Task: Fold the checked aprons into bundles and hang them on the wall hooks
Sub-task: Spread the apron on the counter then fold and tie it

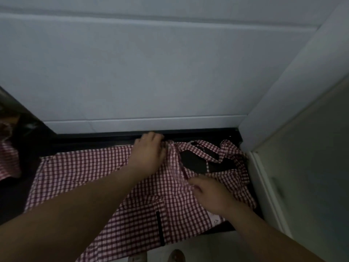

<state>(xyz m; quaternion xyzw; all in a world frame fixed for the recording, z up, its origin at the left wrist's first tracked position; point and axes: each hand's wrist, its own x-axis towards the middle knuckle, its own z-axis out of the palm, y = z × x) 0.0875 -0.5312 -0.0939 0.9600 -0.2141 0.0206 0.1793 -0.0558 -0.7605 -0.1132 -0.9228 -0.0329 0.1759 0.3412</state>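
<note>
1. A red-and-white checked cloth apron [79, 178] is spread flat on a dark flat counter [94, 140], with its near edge hanging over the counter's front.
2. The counter is backed by a white tiled wall [151, 72], which stands directly behind the far edge of the apron.
3. The left hand [149, 152] is laid on the apron's far edge, and its fingers [163, 148] are curled down into a bunched gather of fabric, which is gripped.
4. The right hand [209, 193] is placed nearer the front, and a raised fold of the apron is pinched between its curled fingers [191, 183].
5. The apron's checked straps [229, 146] lie in loose tangled loops on the counter to the right of both hands, and bare counter is seen through the loops.
6. The straps are crowded against a white upright panel [302, 167] that closes off the right end of the counter.
7. A narrow black strip [160, 229] and a small white label [215, 221] are seen on the apron's near part.
8. A second piece of red-and-white checked cloth [9, 159] lies at the far left, apart from the apron.
9. Blurred footwear [176, 256] is seen at the bottom edge.
</note>
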